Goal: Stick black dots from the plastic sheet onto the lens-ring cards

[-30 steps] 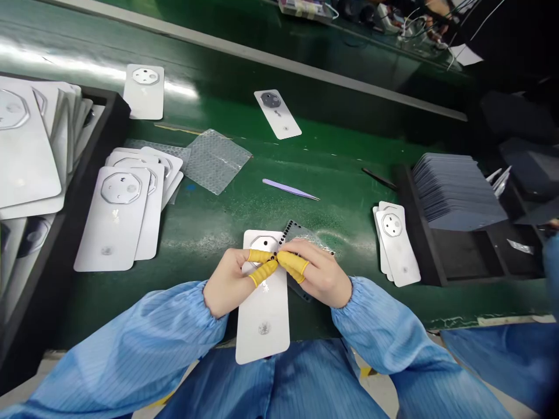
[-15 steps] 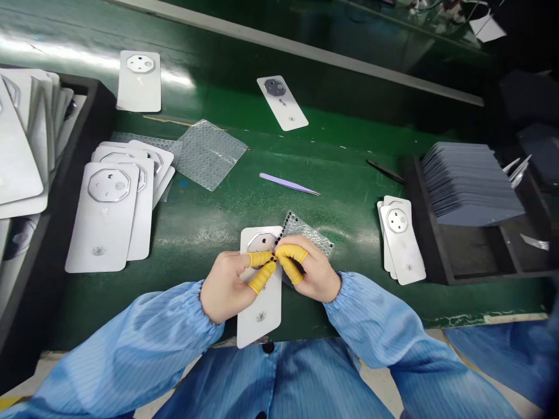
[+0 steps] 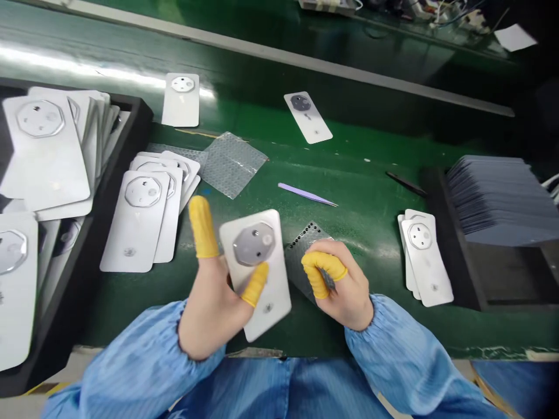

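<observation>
My left hand (image 3: 209, 308) grips a white phone back cover (image 3: 257, 270) with an octagonal camera plate, lifted off the green table and tilted; its thumb pressing on the cover's face wears a yellow finger cot, and so does a finger that sticks up. My right hand (image 3: 338, 288), also with yellow finger cots, is curled and rests on a clear bubble-film sheet with small black dots (image 3: 305, 247) lying on the table beside the cover.
A pile of white covers (image 3: 146, 221) lies left, next to a black tray of more covers (image 3: 48, 151). Purple tweezers (image 3: 305, 195), bubble film (image 3: 231, 163), two single covers (image 3: 308, 116) farther back. Right: a small cover stack (image 3: 423, 256) and a black tray of grey sheets (image 3: 498, 201).
My left hand has lifted the cover off the table and tilted it left. My right hand has let go of the cover and stays on the dotted film sheet.
</observation>
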